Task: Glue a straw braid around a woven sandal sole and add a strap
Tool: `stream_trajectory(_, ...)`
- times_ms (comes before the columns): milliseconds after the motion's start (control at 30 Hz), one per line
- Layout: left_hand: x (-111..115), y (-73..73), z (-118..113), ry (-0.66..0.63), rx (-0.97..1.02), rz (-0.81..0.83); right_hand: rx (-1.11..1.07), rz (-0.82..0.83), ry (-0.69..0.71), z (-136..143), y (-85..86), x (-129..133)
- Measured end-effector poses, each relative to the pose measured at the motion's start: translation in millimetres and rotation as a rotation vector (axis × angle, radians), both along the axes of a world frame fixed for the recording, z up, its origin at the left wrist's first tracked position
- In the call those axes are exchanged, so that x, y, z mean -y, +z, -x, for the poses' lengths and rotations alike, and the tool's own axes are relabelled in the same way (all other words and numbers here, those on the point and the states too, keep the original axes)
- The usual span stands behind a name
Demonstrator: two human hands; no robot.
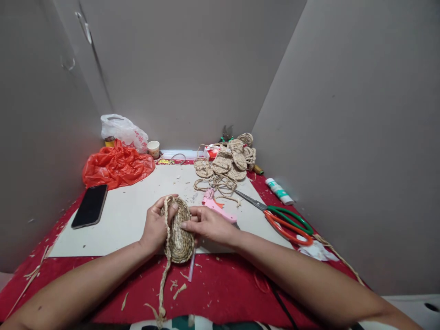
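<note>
Between my two hands is an oval sole of coiled straw braid (181,233), tilted up above the front edge of the white board. My left hand (158,224) grips its left side, the thumb lying on the inner face. From that side a loose tail of braid (164,284) hangs down toward my lap. My right hand (209,224) pinches the right edge between thumb and fingers. Just beyond my right hand lies a pink glue gun (220,209), partly covered by the hand. A clear glue stick (191,268) shows below the sole.
Scissors (275,217) with green and orange handles lie at right, near a white-and-green roll (279,191). Braided straw pieces (230,160) are heaped at the back. A phone (90,206), a red plastic bag (118,164) and a paper cup (153,149) stand left. Grey walls enclose the table.
</note>
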State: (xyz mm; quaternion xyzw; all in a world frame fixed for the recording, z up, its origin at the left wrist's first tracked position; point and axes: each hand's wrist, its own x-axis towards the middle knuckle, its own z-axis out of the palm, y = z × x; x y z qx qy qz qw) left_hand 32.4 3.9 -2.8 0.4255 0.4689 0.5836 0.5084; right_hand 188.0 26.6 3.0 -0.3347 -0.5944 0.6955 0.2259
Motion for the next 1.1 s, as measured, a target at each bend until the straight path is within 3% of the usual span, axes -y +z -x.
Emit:
stream_trajectory(167,0.9,-1.3,3.1,-0.047,0.049,-0.009,-0.027,-0.237,-0.196,-0.2,4.8,0.8)
stream_trajectory(267,-0.3,-5.7,3.0,-0.049,0.034,-0.043,0.014,-0.362,-0.177,1.0,5.7,5.5)
stream_trajectory(467,4.4,-14.1,-3.3,-0.002,-0.02,-0.085,0.046,-0.299,-0.147,2.6,4.1,14.4)
stream_trajectory(733,3.0,-8.3,-1.9,-0.043,-0.002,-0.111,0.049,-0.246,-0.183,3.9,4.9,18.3)
stream_trajectory(833,3.3,-7.3,-0.7,-0.072,-0.024,-0.102,0.089,-0.297,-0.184,0.7,4.1,14.1)
stream_trajectory(1100,-0.8,-12.8,1.4,-0.21,-0.147,-0.107,0.197,-0.646,-0.184,-8.9,-0.8,-8.1)
